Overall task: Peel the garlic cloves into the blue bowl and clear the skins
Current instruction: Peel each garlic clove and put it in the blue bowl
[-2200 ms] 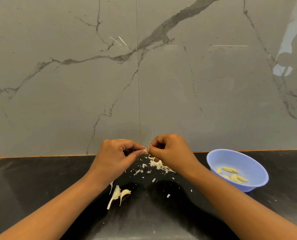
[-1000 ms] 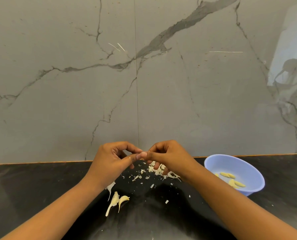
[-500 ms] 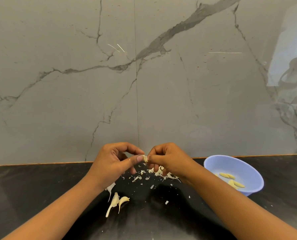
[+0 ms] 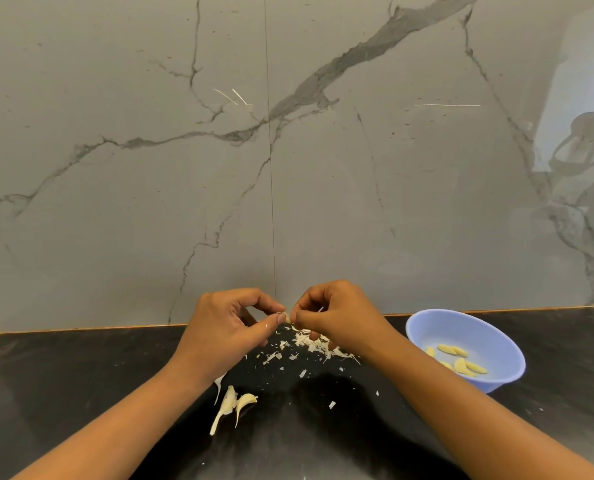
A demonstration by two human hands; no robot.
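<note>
Fingers [image 4: 281,318] pinch clove [image 4: 288,317]; skins [image 4: 311,344] beneath (bowl [image 4: 461,327] right).

- Marble wall [image 4: 150,202] blocks the whole back edge of the worktop [image 4: 63,393].
- Left hand [image 4: 226,327] and right hand [image 4: 340,317] pinch one garlic clove [image 4: 287,318] at centre; the forearms fence a wedge.
- Skins [image 4: 311,344] litter that wedge; two unpeeled cloves [image 4: 235,405] lie just beside the left forearm.
- Blue bowl [image 4: 461,327] sits right, near the wall; open worktop far left.

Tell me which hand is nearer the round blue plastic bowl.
Right. The right hand sits just left of the blue bowl, not touching; the left hand lies farther left, beyond it.
</note>
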